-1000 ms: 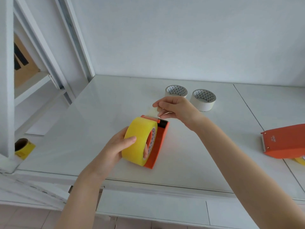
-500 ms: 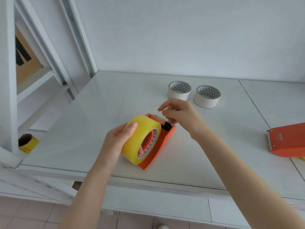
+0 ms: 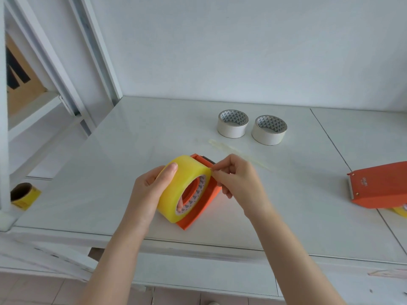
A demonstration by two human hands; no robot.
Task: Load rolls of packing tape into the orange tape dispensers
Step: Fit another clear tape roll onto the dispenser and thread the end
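Note:
A yellow tape roll [image 3: 184, 179] sits on the hub of an orange dispenser [image 3: 203, 206] that lies near the table's front edge. My left hand [image 3: 152, 190] grips the roll from the left, thumb on top and fingertips inside the core. My right hand [image 3: 236, 180] pinches the tape's loose end at the roll's upper right edge, next to the dispenser's black front part. A second orange dispenser [image 3: 381, 186] lies at the right edge, with a bit of yellow tape under it.
Two white tape rolls [image 3: 232, 124] [image 3: 269, 130] stand side by side at the back of the white table [image 3: 110, 172]. A strip of clear tape [image 3: 222, 145] lies between them and my hands. A nearly spent yellow roll [image 3: 24, 195] lies on a lower shelf at left.
My right hand has come down from above the dispenser's front to the roll's edge and pinched the tape end. The left hand has kept its hold while the roll tilted slightly.

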